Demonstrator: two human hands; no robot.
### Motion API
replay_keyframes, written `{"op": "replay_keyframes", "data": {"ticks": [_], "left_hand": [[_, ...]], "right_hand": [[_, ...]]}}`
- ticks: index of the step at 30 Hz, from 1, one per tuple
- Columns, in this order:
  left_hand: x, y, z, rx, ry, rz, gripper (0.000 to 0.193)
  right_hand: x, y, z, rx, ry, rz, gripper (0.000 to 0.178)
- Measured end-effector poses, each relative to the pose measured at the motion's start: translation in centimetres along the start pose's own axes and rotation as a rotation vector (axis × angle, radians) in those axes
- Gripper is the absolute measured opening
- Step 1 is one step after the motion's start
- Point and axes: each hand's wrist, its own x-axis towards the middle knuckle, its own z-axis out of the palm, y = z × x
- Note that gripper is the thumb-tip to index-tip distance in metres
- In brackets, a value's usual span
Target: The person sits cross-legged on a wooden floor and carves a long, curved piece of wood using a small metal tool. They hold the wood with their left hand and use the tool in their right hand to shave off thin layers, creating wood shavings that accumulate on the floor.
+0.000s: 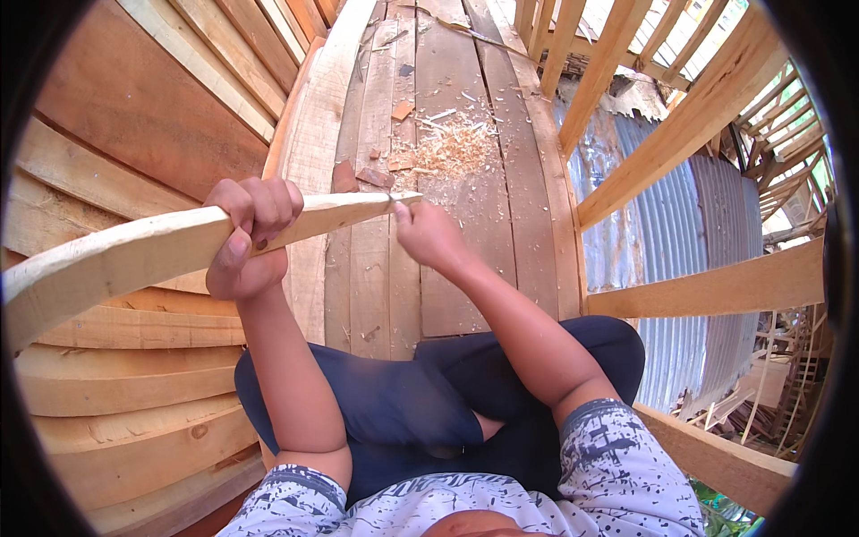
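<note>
A long, pale piece of wood [116, 259] reaches in from the left edge and narrows to a pointed tip in front of me. My left hand [255, 233] is wrapped around it a short way back from the tip, thumb underneath. Close against the tapered end is my right hand [429, 234], closed in a fist. A small dark thing shows between this fist and the wood, too little of it visible to name. Both forearms are stretched forward over my folded legs in dark trousers.
Wood shavings [456, 148] lie heaped on the plank floor [452, 286] ahead, with small reddish-brown wood chips [374, 176] beside them. Stacked boards [134, 125] rise along my left. On the right stands a wooden slat railing [716, 285], with corrugated metal sheets [667, 233] beyond and below it.
</note>
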Motion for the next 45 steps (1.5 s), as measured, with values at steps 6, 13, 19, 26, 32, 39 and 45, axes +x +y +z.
{"op": "replay_keyframes", "data": {"ticks": [6, 13, 19, 26, 32, 39, 45], "left_hand": [[0.6, -0.2, 0.1, -0.009, 0.008, -0.005, 0.028], [0.0, -0.2, 0.3, 0.001, -0.004, -0.003, 0.028], [0.2, -0.2, 0.4, -0.011, -0.003, -0.008, 0.028], [0.0, -0.1, 0.1, -0.007, -0.027, -0.004, 0.028], [0.4, -0.3, 0.7, -0.007, -0.033, -0.045, 0.028], [0.3, -0.2, 0.4, 0.002, 0.020, -0.014, 0.029], [-0.1, 0.1, -0.4, 0.016, -0.026, -0.007, 0.030]], "right_hand": [[1.9, 4.9, 0.2, -0.020, 0.045, 0.034, 0.045], [1.8, 4.1, -0.4, -0.242, 0.076, 0.036, 0.040], [1.7, 3.5, -1.2, -0.405, 0.114, 0.032, 0.037], [-0.1, 0.4, -0.9, -0.119, 0.022, -0.022, 0.045], [2.4, 5.5, 0.3, 0.032, 0.015, 0.023, 0.048], [0.3, 0.9, -0.3, 0.057, -0.032, -0.086, 0.047], [0.0, -0.9, -1.4, 0.024, -0.112, -0.090, 0.046]]}}
